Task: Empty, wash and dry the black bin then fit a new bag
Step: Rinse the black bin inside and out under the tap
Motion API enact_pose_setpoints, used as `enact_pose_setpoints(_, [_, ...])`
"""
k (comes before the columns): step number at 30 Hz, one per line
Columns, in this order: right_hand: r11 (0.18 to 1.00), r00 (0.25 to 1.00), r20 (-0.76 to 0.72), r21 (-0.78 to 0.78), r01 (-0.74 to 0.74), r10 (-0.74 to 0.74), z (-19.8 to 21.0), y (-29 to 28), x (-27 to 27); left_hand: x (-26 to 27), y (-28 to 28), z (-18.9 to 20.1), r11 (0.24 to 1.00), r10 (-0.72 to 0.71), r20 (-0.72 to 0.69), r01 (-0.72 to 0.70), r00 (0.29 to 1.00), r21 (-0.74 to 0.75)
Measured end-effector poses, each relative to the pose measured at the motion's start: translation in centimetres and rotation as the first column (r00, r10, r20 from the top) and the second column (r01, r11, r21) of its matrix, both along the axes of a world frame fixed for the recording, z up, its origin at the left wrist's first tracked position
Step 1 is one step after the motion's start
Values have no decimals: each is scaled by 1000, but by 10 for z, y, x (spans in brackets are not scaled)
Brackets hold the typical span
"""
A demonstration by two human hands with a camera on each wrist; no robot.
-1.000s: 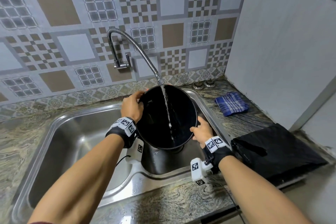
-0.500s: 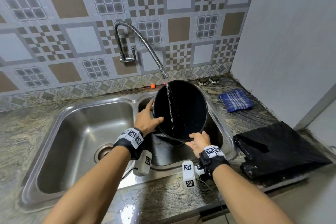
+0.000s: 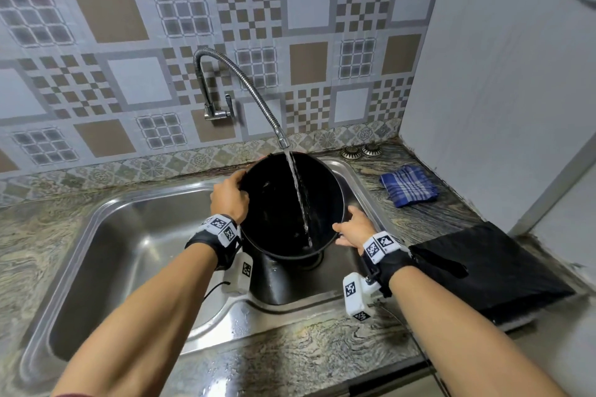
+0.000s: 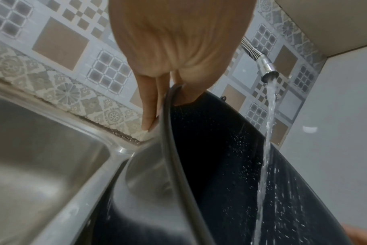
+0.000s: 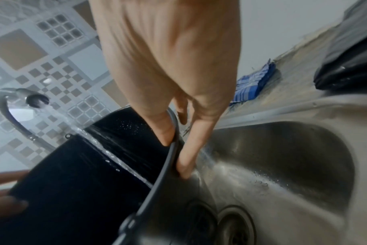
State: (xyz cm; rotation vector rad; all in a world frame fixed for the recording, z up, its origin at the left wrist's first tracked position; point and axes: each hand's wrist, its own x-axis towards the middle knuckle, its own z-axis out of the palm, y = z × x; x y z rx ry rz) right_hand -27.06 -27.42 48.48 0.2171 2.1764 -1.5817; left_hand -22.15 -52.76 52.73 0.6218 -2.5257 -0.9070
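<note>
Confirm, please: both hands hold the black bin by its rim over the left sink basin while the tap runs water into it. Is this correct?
Not quite. The left hand and right hand hold the black bin by its rim under the running tap, but over the right sink basin, not the left, as the head view shows.

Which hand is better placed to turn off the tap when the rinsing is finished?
Probably the left hand. It grips the black bin on the rim nearest the tap handle on the wall; the right hand holds the near-right rim, farther away.
</note>
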Motion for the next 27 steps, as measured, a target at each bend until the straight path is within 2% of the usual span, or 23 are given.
enact_pose_setpoints(4, [999,999,-21,8,-46,46,-5,-8,-2,-11,-9,10,995,-61,-16,59,998,-79])
enact_pose_setpoints(7, [999,1000,0,-37,-1,1,-18,-10,-1,-21,-11,12,988,-111,-38,106,993,-111])
enact_pose_setpoints(12, [967,986,89,-205,154,-138,-45,-16,0,-25,-5,9,991,-132,-109,135,985,20])
enact_pose_setpoints(15, [929,970,133,-287,233,-202,-70,-26,-11,-14,-4,0,994,-95,-38,97,995,44])
enact_pose_setpoints(19, [884,957,141,-368,289,-254,-45,-40,9,10,2,-24,987,-36,73,24,997,157])
enact_pose_setpoints(23, [903,969,163,-361,233,-185,-30,-41,21,29,10,-39,960,-12,3,10,1000,279])
enact_pose_setpoints(27, [985,994,92,-157,75,-61,-21,-27,20,28,2,-40,955,58,-53,-40,997,295])
